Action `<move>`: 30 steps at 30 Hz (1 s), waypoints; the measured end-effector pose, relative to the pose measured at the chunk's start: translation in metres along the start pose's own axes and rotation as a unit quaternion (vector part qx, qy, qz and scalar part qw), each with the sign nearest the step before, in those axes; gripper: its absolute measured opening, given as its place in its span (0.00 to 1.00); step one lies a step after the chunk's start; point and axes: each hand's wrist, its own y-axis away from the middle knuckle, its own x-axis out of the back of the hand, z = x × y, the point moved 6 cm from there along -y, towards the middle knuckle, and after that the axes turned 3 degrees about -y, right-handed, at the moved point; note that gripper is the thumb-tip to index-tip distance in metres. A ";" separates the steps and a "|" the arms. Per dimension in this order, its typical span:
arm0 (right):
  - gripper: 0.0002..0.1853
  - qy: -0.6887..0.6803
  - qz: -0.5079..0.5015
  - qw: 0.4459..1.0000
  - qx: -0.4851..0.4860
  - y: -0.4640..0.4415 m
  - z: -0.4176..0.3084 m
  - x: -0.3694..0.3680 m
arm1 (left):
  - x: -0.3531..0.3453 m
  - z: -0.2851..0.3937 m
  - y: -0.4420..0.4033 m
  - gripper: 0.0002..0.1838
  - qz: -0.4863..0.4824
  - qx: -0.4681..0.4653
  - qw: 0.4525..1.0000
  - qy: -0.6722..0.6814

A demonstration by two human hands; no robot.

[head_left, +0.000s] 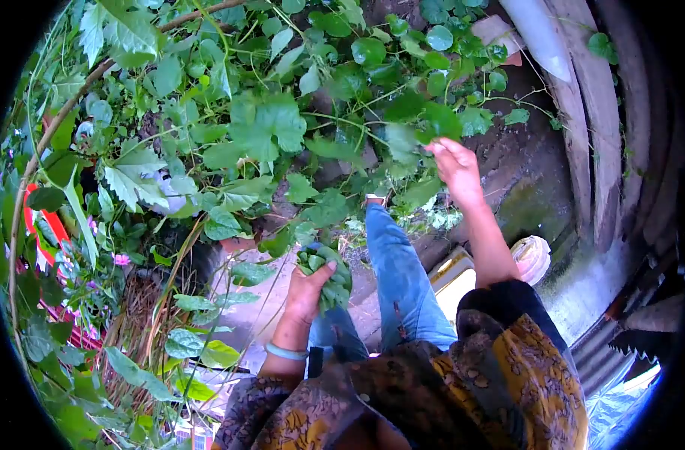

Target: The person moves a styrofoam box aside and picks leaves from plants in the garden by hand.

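Green, layered leaf bundle [336, 283] in the left grip [309, 289] (right grip [456, 171] narrow, contents unclear)

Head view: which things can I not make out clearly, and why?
In the head view:
Left hand: most fingers, hidden behind the leaf bundle.
Right hand: exact grip, blurred.
Pale leaf beside it: outline, blurred.
Red object: full shape, hidden by foliage.
Wooden beams: upper ends, cut off by the top edge.
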 end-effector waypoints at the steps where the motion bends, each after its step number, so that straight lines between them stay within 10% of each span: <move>1: 0.08 0.017 0.000 1.000 -0.003 0.010 -0.002 0.005 | -0.002 0.002 0.000 0.12 -0.001 -0.001 1.000 -0.001; 7: 0.07 0.113 -0.068 0.982 0.134 0.066 -0.036 -0.021 | -0.007 0.007 -0.001 0.11 0.006 -0.005 1.000 -0.010; 16: 0.05 -0.209 0.106 0.968 0.091 0.079 -0.043 0.044 | -0.003 0.009 -0.002 0.10 0.013 0.003 1.000 -0.026; 22: 0.07 0.143 -0.011 0.976 0.165 0.109 -0.055 0.003 | -0.003 0.004 -0.002 0.13 0.007 -0.008 1.000 -0.023; 26: 0.06 0.021 -0.027 0.996 0.079 0.123 -0.056 -0.009 | -0.010 0.014 -0.002 0.13 -0.005 -0.004 1.000 -0.024; 30: 0.09 -0.135 0.083 0.966 0.203 0.145 -0.071 0.020 | -0.006 0.012 -0.001 0.13 -0.006 -0.001 1.000 -0.020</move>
